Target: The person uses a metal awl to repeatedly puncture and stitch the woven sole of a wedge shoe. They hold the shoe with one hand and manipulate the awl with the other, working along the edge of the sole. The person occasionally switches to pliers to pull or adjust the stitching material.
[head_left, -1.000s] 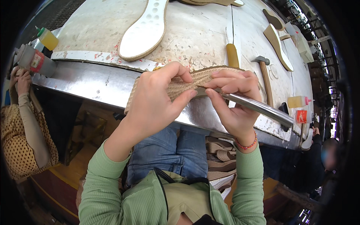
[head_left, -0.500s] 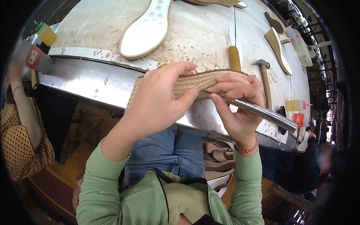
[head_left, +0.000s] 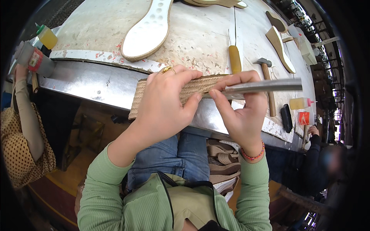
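Head view: I am gripping a woven jute sole (head_left: 165,94) on its edge with my left hand (head_left: 163,109), fingers curled over the top and thumb pressing the near side, so the rope rim is facing up toward me and staying steady. The sole is sitting at the centre of the picture, just above the metal table edge (head_left: 88,82), which is bracing it from behind. My right hand (head_left: 243,111) is closing around a flat metal tool (head_left: 266,85), thumb and forefinger pinching it near its tip, and the tip is meeting the sole's rim just beside my left thumb; the shaft is pointing out toward three o'clock.

At twelve o'clock a white insole (head_left: 148,30) is lying flat on the worn tabletop. Toward one o'clock an awl with a yellow handle (head_left: 234,57) and a hammer (head_left: 266,82) are resting within reach. At ten o'clock a glue bottle (head_left: 47,36) is standing near the corner. At eight o'clock another person's sleeve (head_left: 25,111) is showing.
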A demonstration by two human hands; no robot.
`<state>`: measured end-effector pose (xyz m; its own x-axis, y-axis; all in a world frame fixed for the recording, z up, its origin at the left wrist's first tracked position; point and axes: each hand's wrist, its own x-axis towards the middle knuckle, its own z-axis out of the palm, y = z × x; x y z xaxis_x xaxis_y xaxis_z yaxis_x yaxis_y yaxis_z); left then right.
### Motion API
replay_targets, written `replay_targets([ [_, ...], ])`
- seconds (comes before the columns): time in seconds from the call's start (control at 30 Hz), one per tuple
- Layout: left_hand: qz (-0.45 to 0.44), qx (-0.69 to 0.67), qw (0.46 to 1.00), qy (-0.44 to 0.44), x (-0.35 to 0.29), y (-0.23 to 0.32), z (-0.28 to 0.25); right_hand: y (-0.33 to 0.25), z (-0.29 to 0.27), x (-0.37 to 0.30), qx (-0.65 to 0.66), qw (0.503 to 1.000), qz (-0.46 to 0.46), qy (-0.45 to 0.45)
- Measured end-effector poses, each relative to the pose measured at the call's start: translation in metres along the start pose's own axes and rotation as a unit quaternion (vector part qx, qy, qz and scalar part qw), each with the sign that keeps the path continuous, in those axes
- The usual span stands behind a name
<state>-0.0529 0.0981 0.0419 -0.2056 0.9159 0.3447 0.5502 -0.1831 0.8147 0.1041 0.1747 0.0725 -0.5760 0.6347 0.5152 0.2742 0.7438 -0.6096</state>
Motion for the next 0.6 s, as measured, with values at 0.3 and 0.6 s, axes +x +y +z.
replay_targets([
  [0.3,0.011,0.016,1.0,0.01,-0.009,0.002,0.007,-0.011,-0.012,0.036,0.038,0.974,0.091,-0.203],
  [0.6,0.032,0.065,0.997,0.032,-0.009,0.0,0.004,0.004,-0.025,0.038,0.202,0.944,0.124,-0.229],
])
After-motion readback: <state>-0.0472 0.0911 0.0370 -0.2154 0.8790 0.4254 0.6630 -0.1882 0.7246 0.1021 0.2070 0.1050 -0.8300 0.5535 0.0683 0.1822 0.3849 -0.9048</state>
